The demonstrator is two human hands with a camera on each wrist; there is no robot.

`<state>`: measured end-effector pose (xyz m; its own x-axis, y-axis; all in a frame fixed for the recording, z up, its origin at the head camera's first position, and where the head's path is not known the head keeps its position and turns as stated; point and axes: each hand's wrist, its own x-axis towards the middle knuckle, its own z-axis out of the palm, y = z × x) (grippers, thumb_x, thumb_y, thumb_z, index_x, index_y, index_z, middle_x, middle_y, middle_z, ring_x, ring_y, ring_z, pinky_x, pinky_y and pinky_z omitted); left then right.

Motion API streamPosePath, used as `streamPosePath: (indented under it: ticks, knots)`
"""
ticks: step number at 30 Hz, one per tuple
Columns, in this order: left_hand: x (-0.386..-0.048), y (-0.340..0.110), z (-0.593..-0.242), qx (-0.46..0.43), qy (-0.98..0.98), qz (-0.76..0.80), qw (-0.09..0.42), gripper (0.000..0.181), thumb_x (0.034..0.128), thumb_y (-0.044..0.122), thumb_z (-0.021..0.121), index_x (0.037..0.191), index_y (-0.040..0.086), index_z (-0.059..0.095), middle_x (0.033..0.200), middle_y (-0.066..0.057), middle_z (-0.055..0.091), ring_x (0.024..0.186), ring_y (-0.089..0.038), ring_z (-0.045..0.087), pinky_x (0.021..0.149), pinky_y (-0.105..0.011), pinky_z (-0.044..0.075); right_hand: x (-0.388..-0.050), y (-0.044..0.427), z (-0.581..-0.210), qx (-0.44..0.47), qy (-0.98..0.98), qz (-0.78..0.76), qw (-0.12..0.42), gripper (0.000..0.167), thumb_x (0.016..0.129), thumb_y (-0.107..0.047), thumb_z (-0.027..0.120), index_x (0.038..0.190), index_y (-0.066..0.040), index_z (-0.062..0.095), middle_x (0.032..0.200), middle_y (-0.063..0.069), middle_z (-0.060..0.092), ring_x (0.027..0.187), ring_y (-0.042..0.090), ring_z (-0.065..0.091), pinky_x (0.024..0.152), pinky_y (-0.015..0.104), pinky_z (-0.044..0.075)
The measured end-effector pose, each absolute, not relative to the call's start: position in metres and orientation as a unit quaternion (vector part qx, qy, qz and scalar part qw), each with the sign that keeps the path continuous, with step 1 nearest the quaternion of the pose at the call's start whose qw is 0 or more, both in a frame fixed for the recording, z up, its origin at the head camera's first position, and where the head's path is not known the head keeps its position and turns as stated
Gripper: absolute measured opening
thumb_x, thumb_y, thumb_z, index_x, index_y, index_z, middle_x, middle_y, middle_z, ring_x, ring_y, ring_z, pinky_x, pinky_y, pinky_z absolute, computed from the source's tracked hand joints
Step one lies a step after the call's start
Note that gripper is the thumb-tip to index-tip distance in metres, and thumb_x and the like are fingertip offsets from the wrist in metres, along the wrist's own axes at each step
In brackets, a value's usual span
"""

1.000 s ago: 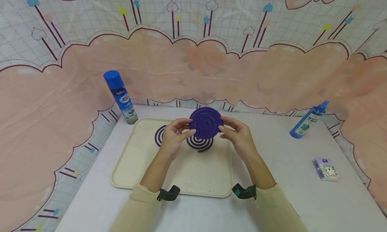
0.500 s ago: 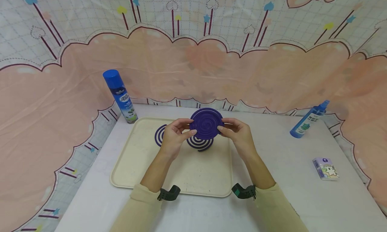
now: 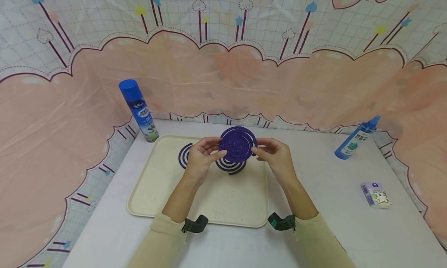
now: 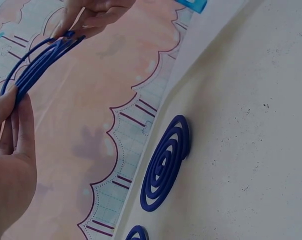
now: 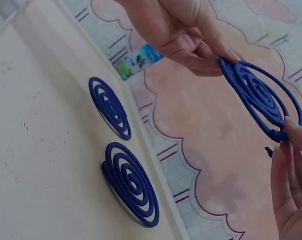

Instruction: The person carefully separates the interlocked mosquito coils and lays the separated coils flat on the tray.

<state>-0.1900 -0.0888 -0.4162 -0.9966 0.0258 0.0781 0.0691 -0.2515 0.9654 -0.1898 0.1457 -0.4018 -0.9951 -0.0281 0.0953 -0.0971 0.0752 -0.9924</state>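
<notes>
While both hands [image 3: 197,163] [image 3: 280,161] pinch a coil [image 3: 238,144], the can label [image 3: 144,114] is illegible.

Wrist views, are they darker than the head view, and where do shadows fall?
Both wrist views are dimmer; the brighter head view shows the held coil purple-blue, with soft shade on the table; in the left wrist view it looks plainer blue, with shading along the tray; in the right wrist view, a thin shadow edges the lower tray coil.
</notes>
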Motion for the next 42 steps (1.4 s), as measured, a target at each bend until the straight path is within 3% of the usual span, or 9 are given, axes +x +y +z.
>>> streamPosePath:
  ticks: [18, 27, 36, 42]
  knots:
    - [-0.189, -0.0904, -0.4181, -0.024, -0.597, -0.802, 0.001, 0.044, 0.0836, -0.015, 0.072, 0.126, -0.011, 0.06, 0.102, 0.01, 0.074, 0.097, -0.013, 0.066, 0.084, -0.014, 0.058, -0.1872, 0.1475, -0.402, 0.069, -0.726, 0.684, 0.006, 0.034, 0.091, -0.003, 0.074, 0.123, 0.006, 0.064, 0.097, -0.016, 0.073, 0.09, 0.001, 0.072, 0.074, 0.021, 0.062]
    - [-0.1888, -0.0894, -0.4193, -0.03, -0.586, -0.81, 0.003, 0.046, 0.083, -0.017, 0.072, 0.127, -0.013, 0.06, 0.102, 0.011, 0.076, 0.094, -0.011, 0.065, 0.081, -0.013, 0.057, -0.1882, 0.1494, -0.4017, 0.082, -0.703, 0.707, -0.023, 0.022, 0.094, 0.001, 0.069, 0.114, -0.003, 0.063, 0.094, -0.016, 0.076, 0.085, 0.003, 0.073, 0.075, 0.023, 0.062]
    - [-0.1882, -0.0877, -0.4192, -0.041, -0.604, -0.796, 0.007, 0.045, 0.0834, -0.016, 0.072, 0.127, -0.014, 0.06, 0.101, 0.012, 0.074, 0.095, -0.012, 0.064, 0.08, -0.012, 0.057, -0.1877, 0.1476, -0.4036, 0.065, -0.705, 0.706, -0.018, 0.028, 0.089, 0.002, 0.074, 0.114, -0.004, 0.062, 0.092, -0.015, 0.075, 0.074, 0.003, 0.072, 0.07, 0.022, 0.061]
    - [-0.1875, -0.0873, -0.4207, -0.033, -0.627, -0.778, 0.015, 0.043, 0.0834, -0.014, 0.074, 0.126, -0.01, 0.063, 0.101, 0.013, 0.073, 0.093, -0.008, 0.066, 0.081, -0.013, 0.058, -0.1868, 0.1464, -0.4051, 0.07, -0.721, 0.689, -0.011, 0.026, 0.089, 0.001, 0.074, 0.113, -0.005, 0.064, 0.091, -0.016, 0.074, 0.077, 0.003, 0.072, 0.071, 0.021, 0.061]
